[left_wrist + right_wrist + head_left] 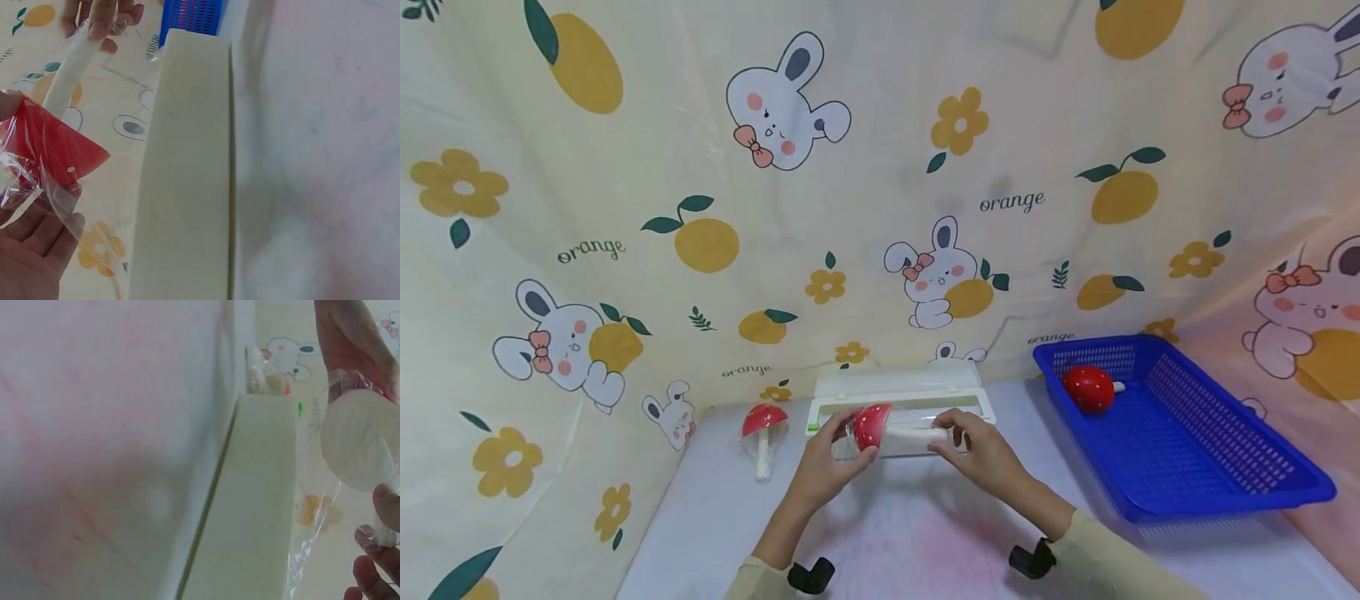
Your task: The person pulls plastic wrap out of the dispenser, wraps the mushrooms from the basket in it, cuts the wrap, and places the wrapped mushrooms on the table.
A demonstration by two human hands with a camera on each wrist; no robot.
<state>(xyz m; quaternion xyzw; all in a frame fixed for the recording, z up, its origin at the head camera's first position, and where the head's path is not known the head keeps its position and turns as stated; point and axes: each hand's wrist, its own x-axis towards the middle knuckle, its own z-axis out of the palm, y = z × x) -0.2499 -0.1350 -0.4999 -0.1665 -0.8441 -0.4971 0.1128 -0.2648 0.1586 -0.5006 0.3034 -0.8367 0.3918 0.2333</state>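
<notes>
A toy mushroom point(871, 427) with a white-dotted red cap and a white stem lies sideways between both hands, loosely covered in clear plastic film. My left hand point(831, 468) grips the cap end, thumb at the front. At the stem's far end, my right hand point(988, 454) pinches it between thumb and fingers. In the left wrist view the red cap point(56, 144) shows through crinkled film. The cap's pale underside point(356, 440) faces the right wrist camera, with film point(303, 556) hanging below it. Behind the hands stands a long white film dispenser box point(898, 383), its lid raised.
A second red-capped mushroom point(764, 417), wrapped in film, rests on the table point(700, 517) left of the box. To the right is a blue plastic basket point(1217, 442) holding a red mushroom point(1088, 389). A printed curtain point(880, 183) hangs behind the table.
</notes>
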